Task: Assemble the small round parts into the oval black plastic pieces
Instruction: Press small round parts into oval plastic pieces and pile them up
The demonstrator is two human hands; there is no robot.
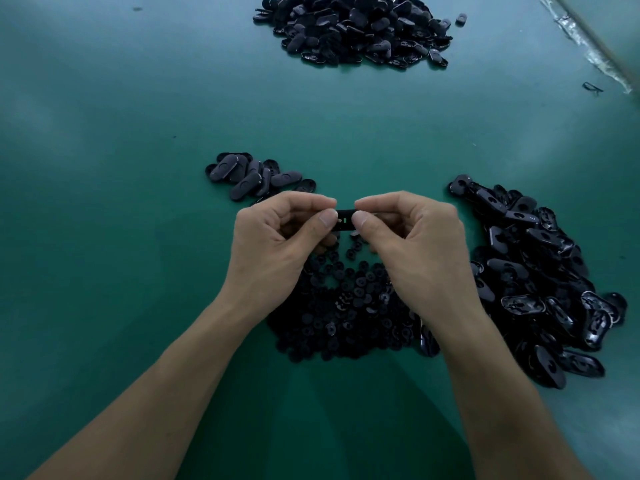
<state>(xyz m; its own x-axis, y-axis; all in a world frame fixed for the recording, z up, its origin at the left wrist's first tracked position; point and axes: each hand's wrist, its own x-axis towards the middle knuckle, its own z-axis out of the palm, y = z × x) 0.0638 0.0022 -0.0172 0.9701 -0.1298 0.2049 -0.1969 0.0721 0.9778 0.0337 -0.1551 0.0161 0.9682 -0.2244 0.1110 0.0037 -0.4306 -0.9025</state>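
One oval black plastic piece (pixel 344 220) is held level above the table, pinched at its two ends. My left hand (pixel 277 237) grips its left end between thumb and forefinger. My right hand (pixel 412 240) grips its right end the same way. Both thumbs press on its upper face. Under my hands lies a heap of small round black parts (pixel 346 306). To the right spreads a pile of oval black pieces (pixel 540 271). A small group of oval pieces (pixel 252 176) lies just beyond my left hand. Whether a round part sits in the held piece is hidden.
A large heap of oval black pieces (pixel 356 29) lies at the far side of the green table (pixel 121 168). A lone oval piece (pixel 461 19) sits by it. Crumpled clear plastic (pixel 595 53) runs along the table's far right edge, beside a small black scrap (pixel 593 87).
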